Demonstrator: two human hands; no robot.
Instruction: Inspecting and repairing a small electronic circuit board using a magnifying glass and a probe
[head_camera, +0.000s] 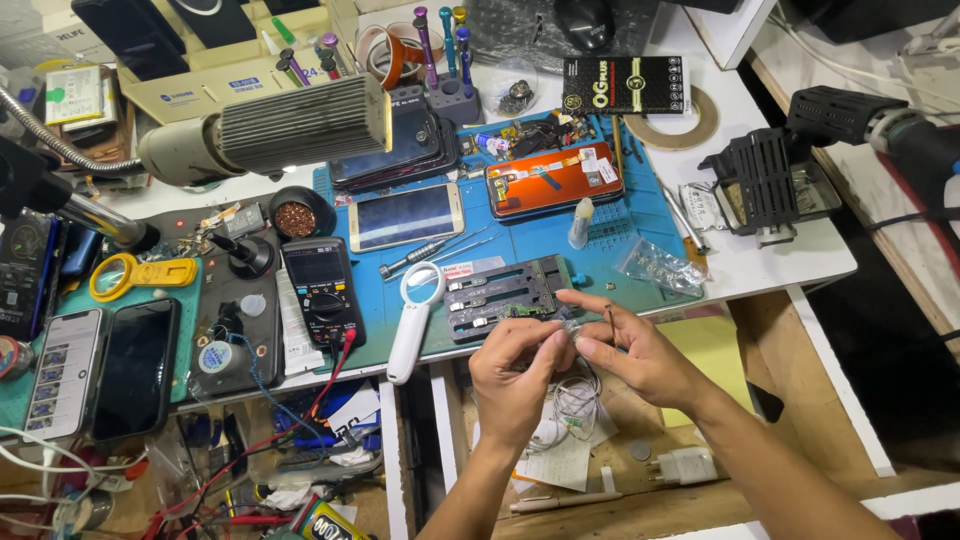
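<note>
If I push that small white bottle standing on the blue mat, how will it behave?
The white bottle stands upright, tall and narrow, so it probably tips easily. It looks like light plastic and, being round, may roll across the blue mat.

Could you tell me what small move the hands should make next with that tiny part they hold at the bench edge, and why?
Probably bring the small part back over the blue mat. The left hand and right hand pinch it between their fingertips just past the table edge, above the open drawer, where a dropped piece could get lost among papers and cables.

blue work mat (600, 262), white magnifier (413, 322), yellow magnifier (138, 274), orange phone back (553, 179), black multimeter (321, 290).
</note>
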